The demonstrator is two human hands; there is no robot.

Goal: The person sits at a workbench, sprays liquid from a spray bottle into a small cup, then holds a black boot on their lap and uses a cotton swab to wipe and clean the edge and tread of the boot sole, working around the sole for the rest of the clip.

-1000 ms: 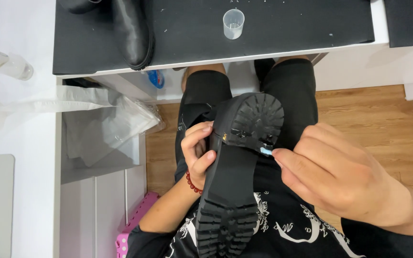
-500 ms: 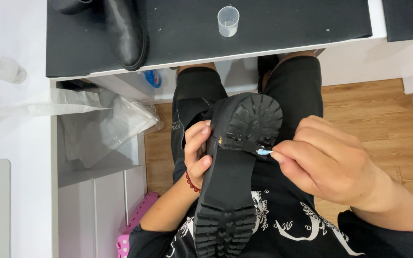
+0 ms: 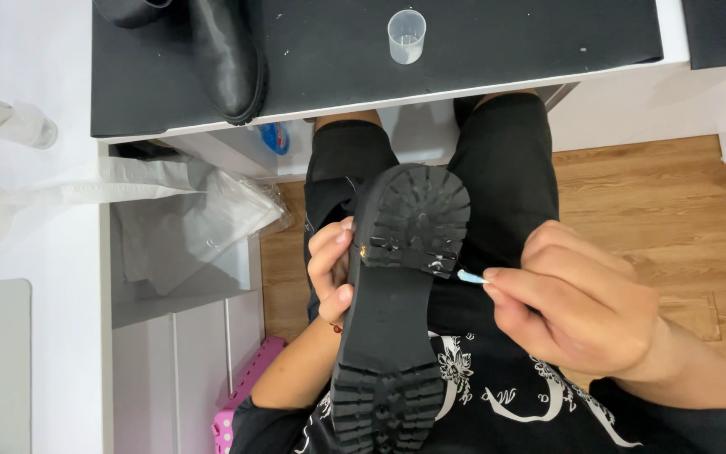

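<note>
Left hand (image 3: 332, 271) grips upturned boot (image 3: 397, 303); right hand (image 3: 573, 311) pinches probably a swab (image 3: 469, 277)

**Boot sole held upturned over the lap**

A black boot (image 3: 397, 303) is gripped sole-up by the left hand (image 3: 331, 271), whose fingers are curled around its left edge near the heel. A small light-blue swab (image 3: 470, 277) is pinched between the fingertips of the right hand (image 3: 577, 311), its tip set just beside the right edge of the lugged heel. On the black mat (image 3: 481, 38) above, a second black boot (image 3: 224, 55) is laid beside a clear plastic cup (image 3: 406, 35). Crumpled clear plastic (image 3: 203, 223) is seen at the left.
</note>
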